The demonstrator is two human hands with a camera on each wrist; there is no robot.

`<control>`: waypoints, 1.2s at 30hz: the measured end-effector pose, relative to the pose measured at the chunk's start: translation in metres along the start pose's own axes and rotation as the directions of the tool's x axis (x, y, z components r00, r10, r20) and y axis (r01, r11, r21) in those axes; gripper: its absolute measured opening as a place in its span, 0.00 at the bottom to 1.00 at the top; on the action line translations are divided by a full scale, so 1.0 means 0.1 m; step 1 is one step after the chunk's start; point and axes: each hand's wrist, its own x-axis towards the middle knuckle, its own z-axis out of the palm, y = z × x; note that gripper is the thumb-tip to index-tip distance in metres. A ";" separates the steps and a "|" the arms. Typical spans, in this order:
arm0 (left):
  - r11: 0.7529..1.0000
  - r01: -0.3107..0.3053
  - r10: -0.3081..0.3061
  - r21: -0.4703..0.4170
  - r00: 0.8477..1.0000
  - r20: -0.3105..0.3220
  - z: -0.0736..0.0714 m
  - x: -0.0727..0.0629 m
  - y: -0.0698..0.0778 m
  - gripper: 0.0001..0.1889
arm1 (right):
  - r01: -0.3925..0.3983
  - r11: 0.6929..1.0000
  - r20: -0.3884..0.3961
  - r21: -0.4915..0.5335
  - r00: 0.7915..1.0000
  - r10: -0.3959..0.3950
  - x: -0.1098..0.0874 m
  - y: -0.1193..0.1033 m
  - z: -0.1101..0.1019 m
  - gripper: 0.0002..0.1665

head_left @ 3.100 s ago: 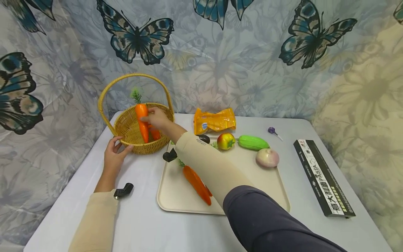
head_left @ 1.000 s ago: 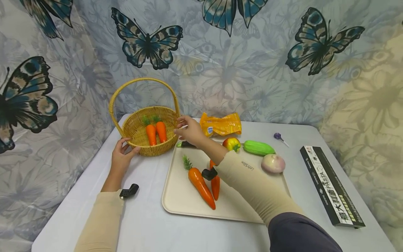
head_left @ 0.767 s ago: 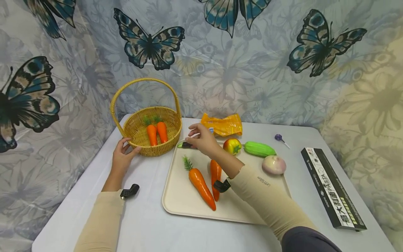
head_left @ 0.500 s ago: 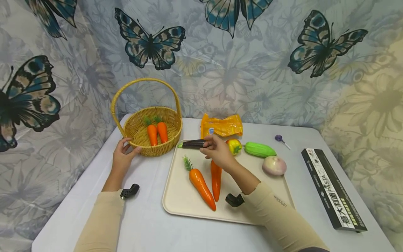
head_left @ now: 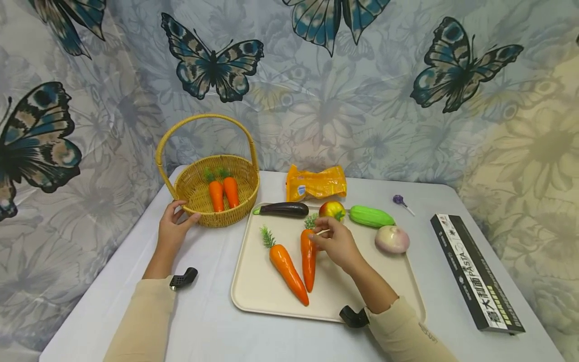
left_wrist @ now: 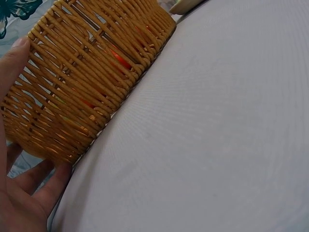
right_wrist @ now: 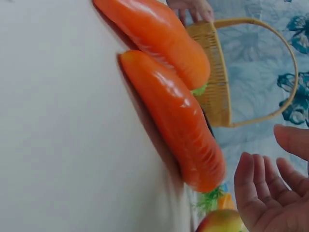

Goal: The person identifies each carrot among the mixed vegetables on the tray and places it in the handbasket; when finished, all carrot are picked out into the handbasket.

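Note:
A woven wicker basket [head_left: 212, 219] with a hoop handle stands at the table's back left, with two orange carrots [head_left: 216, 195] lying in it. My left hand [head_left: 172, 231] cups its near wall between thumb and fingers; the left wrist view shows that hand [left_wrist: 24, 203] against the weave of the basket [left_wrist: 87, 82]. Two more carrots lie side by side on a cream tray [head_left: 271, 296]. My right hand [head_left: 318, 236] hovers at the leafy end of the right one [head_left: 309, 259], and its fingers [right_wrist: 256, 188] are spread just off that carrot [right_wrist: 178, 121], holding nothing.
The tray's far edge carries a dark eggplant [head_left: 282, 209], a red-yellow apple [head_left: 331, 209], a green cucumber [head_left: 370, 216] and an onion [head_left: 392, 239]. Behind it lie a yellow packet [head_left: 315, 183] and a purple lollipop [head_left: 399, 200]. A black pasta box [head_left: 475, 271] lies at the right.
My right hand set a carrot into the basket, then drew back over the tray's far edge down to the right-hand tray carrot. The left hand stayed on the basket.

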 end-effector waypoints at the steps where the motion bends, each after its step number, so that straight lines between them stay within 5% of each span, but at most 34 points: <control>1: 1.000 -0.003 0.003 0.000 1.000 0.000 0.00 0.00 0.00 0.35 | -0.001 1.000 -0.009 -0.003 1.000 0.001 -0.02 0.02 0.00 0.25; 9: 1.000 0.009 -0.009 0.021 1.000 0.004 0.00 -0.01 -0.01 0.36 | -0.072 0.997 -0.032 0.040 0.997 0.073 -0.19 0.24 0.08 0.24; 15: 0.998 0.043 -0.043 0.056 0.999 0.011 -0.01 -0.06 -0.04 0.38 | -0.123 0.989 -0.034 -0.078 0.992 0.121 -0.28 0.35 0.16 0.30; 27: 1.000 0.019 -0.019 0.024 1.000 0.015 -0.03 -0.05 0.11 0.35 | -0.138 0.953 -0.022 -0.269 0.990 0.137 -0.20 0.30 0.16 0.38; 36: 1.000 0.000 0.000 0.012 1.000 0.005 -0.01 0.00 0.01 0.36 | -0.160 0.934 0.048 -0.320 0.982 0.184 -0.16 0.22 0.16 0.40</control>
